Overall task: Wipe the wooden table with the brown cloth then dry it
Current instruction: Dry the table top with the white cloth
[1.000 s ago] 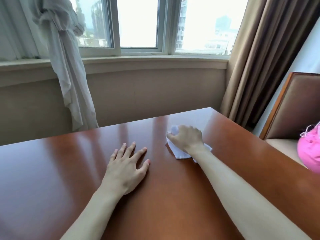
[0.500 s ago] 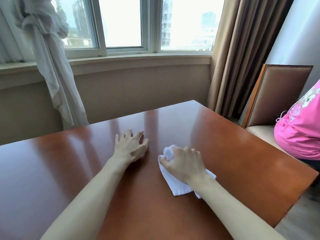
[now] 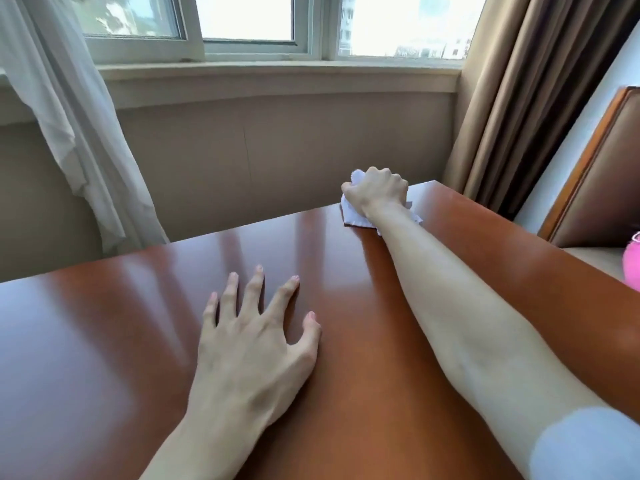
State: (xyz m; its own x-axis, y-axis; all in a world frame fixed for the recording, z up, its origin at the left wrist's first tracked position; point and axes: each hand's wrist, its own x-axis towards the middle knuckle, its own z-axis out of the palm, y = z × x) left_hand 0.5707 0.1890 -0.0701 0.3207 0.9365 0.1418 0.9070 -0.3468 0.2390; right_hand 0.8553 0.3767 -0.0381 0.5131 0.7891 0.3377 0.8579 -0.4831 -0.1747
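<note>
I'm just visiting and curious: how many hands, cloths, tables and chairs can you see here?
Hands: 2, left hand flat on the table, right hand gripping the cloth
Cloths: 1, white cloth
Tables: 1, wooden table
Chairs: 1, chair
Total: 5

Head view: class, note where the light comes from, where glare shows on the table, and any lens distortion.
Head view: daylight enters through the window, blown out to white; pale streaks of glare run across the glossy wooden table near the left hand; the wide lens bows the sill and stretches the right forearm; the right hand and white cloth look slightly soft.
</note>
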